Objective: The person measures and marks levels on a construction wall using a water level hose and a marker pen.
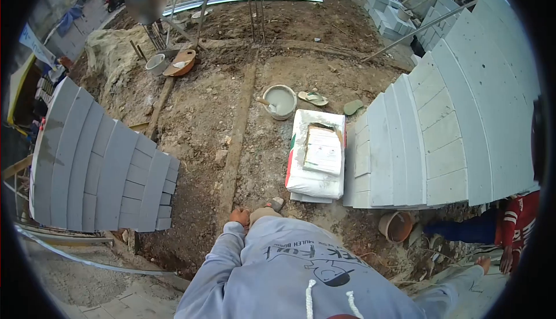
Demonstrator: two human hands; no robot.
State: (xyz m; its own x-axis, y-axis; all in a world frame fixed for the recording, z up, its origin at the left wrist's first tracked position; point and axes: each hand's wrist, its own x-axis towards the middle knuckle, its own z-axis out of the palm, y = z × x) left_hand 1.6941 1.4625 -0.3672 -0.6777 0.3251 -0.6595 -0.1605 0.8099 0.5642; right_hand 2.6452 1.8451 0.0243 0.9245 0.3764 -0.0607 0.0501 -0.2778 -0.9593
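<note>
My left hand rests against my bent knee, its fingers curled, with nothing visible in them. Far out to the right, my right hand is by a pale grey surface, fingers stretched out; it looks small there and holds nothing I can see. A white cement bag with a torn opening lies on grey blocks in front of me. Behind it stands a bucket of grey mortar with a tool handle sticking out.
Stacked pale blocks rise at left and right. A person in a red sleeve is at far right, near a brown bucket. Sandals, an orange-brown basin and a white bucket lie on the dirt. Another person stands at back left.
</note>
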